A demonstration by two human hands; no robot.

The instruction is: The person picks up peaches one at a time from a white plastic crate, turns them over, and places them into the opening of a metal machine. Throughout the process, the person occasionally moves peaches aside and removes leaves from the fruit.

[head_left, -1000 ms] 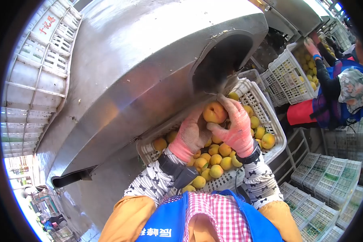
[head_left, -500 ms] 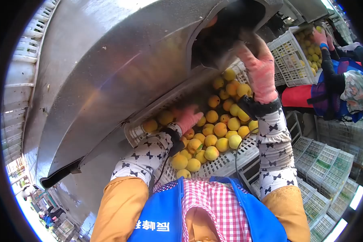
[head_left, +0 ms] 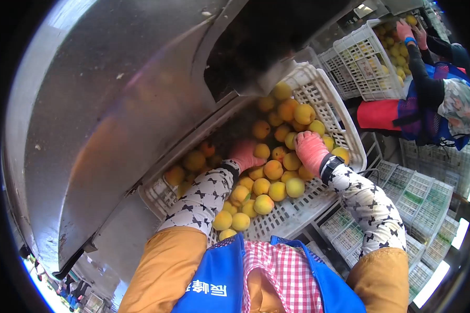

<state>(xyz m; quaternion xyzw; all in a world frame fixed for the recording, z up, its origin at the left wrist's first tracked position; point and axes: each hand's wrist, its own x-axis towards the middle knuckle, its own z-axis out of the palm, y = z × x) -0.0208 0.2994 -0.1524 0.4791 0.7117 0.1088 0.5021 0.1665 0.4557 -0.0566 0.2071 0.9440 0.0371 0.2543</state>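
Note:
Yellow-orange peaches [head_left: 273, 169] lie in a white slotted plastic crate [head_left: 344, 117] below a metal chute. My left hand [head_left: 244, 155], in a pink glove, reaches among the peaches in the crate's middle; its fingers are mostly hidden in shadow and behind fruit, with one peach right beside it. Toward the crate's right side, my right hand [head_left: 310, 150], also gloved in pink, is down on the fruit with its fingers curled; what it holds, if anything, is hidden.
A large metal machine [head_left: 136, 99] with a dark opening [head_left: 261, 41] overhangs the crate. At upper right, a co-worker [head_left: 433, 99] in pink gloves handles fruit in another white crate [head_left: 368, 65]. Stacked crates [head_left: 410, 193] stand at right.
My right hand has come down from the machine's opening onto the peaches, its fingers now curled. My left hand stays among the fruit. The view has shifted, showing more of the crate's right end.

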